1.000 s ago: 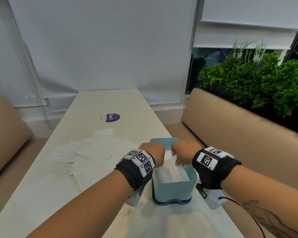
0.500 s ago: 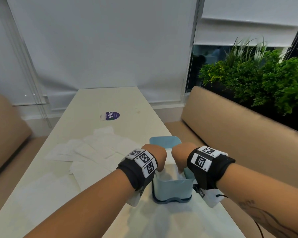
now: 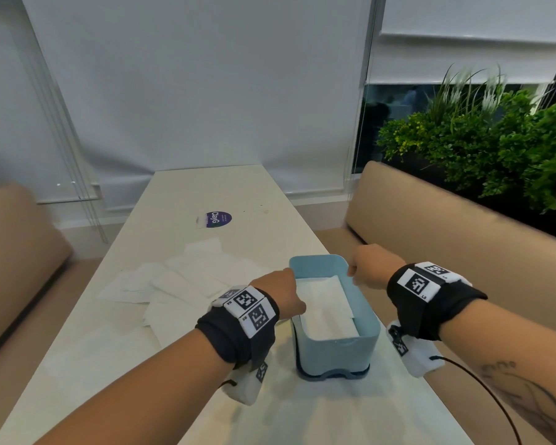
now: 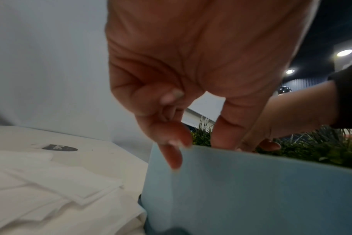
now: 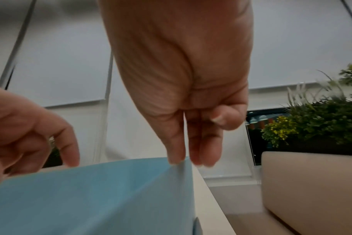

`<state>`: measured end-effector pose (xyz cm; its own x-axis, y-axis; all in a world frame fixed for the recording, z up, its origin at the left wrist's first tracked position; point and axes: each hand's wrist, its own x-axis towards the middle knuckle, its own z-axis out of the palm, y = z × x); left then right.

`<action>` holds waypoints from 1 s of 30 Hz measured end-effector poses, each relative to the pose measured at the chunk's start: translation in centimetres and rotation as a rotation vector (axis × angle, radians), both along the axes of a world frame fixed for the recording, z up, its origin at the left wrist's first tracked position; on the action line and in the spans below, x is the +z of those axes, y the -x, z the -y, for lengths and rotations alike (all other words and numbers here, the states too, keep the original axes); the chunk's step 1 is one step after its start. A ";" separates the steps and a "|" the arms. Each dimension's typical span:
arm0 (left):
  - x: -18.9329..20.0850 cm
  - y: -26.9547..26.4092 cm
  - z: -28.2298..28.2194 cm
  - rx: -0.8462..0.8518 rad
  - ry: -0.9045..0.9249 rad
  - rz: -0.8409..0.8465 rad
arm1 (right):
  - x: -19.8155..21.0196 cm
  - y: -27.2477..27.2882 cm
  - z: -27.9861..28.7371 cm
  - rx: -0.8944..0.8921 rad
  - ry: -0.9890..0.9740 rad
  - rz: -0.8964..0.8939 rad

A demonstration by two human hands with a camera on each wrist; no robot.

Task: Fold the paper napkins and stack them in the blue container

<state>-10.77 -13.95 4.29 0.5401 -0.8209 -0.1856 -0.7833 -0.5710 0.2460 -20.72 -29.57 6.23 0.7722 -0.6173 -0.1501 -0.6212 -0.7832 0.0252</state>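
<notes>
**Napkins stacked in the blue container, both hands at its rim**

The blue container (image 3: 336,351) stood on the near right part of the bench (image 3: 206,187), close to its right edge. Inside it lay folded napkins (image 3: 326,308), white and flat, filling most of the floor of the box; the top one sat slightly askew.

The left hand (image 3: 280,297) was at the container's left wall, near the far corner. In the left wrist view its forefinger (image 4: 172,157) pointed down across the outside of that wall, the thumb dropped behind the rim, and the other fingers were curled loosely into the palm. Its grip was apart, with nothing in it. The right hand (image 3: 373,266) hovered at the far right corner of the rim. Its fingertips (image 5: 176,155) hung nearly straight down, close together, just at the edge; that grip was slack too, with nothing between the fingers. Both wrists wore black bands with square printed markers.

To the left of the container, more loose napkins (image 3: 187,281) lay spread and overlapping on the bench. Farther along sat a round dark sticker (image 3: 218,219). Tan padded seats (image 3: 446,220) ran along both sides of the bench, green plants (image 3: 495,149) stood behind the right one, and white blinds (image 3: 190,75) covered the window at the far end.
</notes>
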 end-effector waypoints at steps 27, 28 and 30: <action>0.4 -2.1 -0.9 -0.078 0.045 -0.055 | 1.1 3.3 -4.0 -0.122 -0.306 0.030; 0.5 -2.4 -1.4 -0.062 0.053 -0.063 | 1.4 3.2 -4.4 -0.109 -0.331 0.082; 0.8 -2.9 -2.7 -0.033 0.069 -0.076 | 2.2 2.5 -5.5 -0.076 -0.373 0.166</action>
<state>-7.85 -11.30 5.06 0.4989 -0.8504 -0.1674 -0.7791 -0.5246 0.3432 -23.24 -24.04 8.39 0.7591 -0.6004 -0.2516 -0.6494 -0.6712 -0.3575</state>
